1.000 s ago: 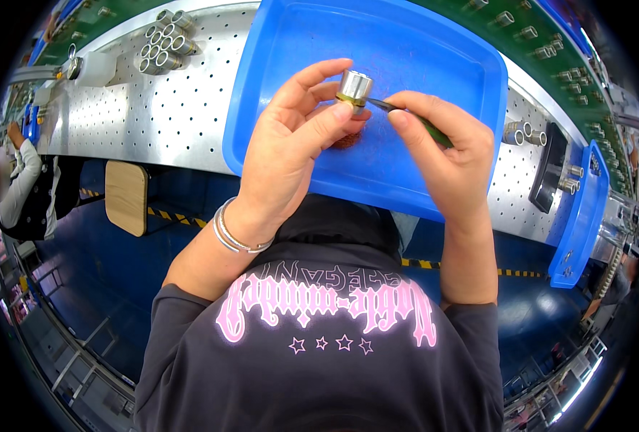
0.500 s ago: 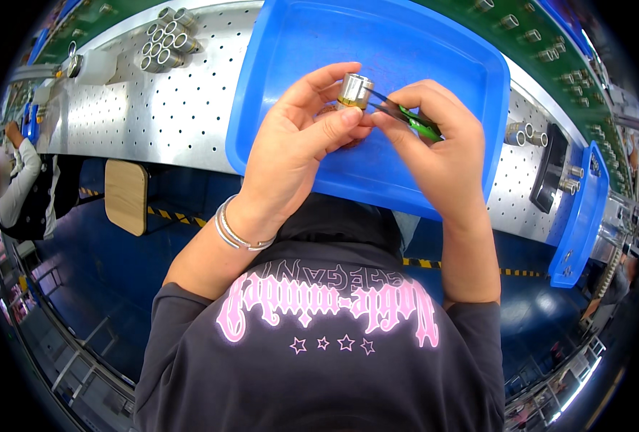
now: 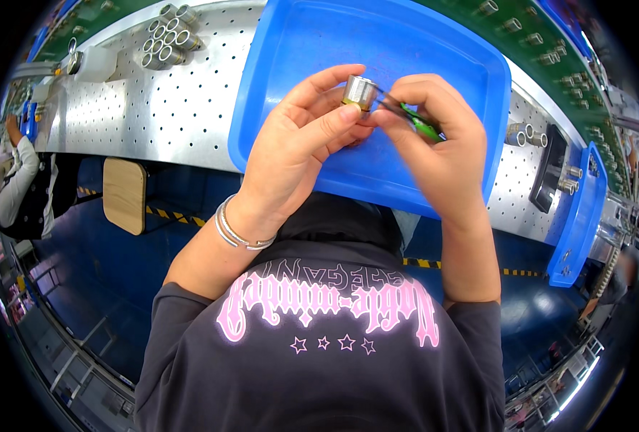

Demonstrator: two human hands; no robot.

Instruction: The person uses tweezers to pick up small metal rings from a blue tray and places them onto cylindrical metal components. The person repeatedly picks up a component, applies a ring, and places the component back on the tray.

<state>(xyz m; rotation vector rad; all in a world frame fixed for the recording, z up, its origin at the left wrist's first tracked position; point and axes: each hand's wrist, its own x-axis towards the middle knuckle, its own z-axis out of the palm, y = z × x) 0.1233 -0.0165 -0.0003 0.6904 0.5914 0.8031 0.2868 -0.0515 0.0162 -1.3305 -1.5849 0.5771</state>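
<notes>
Here my left hand (image 3: 301, 155) has its grip closed on a small metal cylinder (image 3: 359, 91), thumb below and forefinger arched over the top, so the part sits pinched at my fingertips above the blue tray (image 3: 290, 50). The cylinder is silvery with a brassy band at its near end, and it is tilted, its open face turned toward my right side. My right hand (image 3: 434, 147) is closed as well, its grip narrow around a green-handled tool (image 3: 421, 124); the thin dark tip of that tool meets the cylinder's end, though I cannot tell whether it goes inside or only touches the rim. Both hands are close together, knuckles nearly touching, and held over the middle of the tray rather than resting in it. On my left wrist hang thin silver bangles (image 3: 239, 232).

The tray lies on a perforated metal counter (image 3: 154, 115). Far off to my left on that counter stands a cluster of similar metal cylinders (image 3: 168, 34), packed upright side by side, well apart from my hands. To my right, just beyond the tray's edge, two more short metal tubes (image 3: 521, 135) lie on the counter, beside a dark block (image 3: 550, 176) and a second blue tray (image 3: 578, 216) standing on edge.
</notes>
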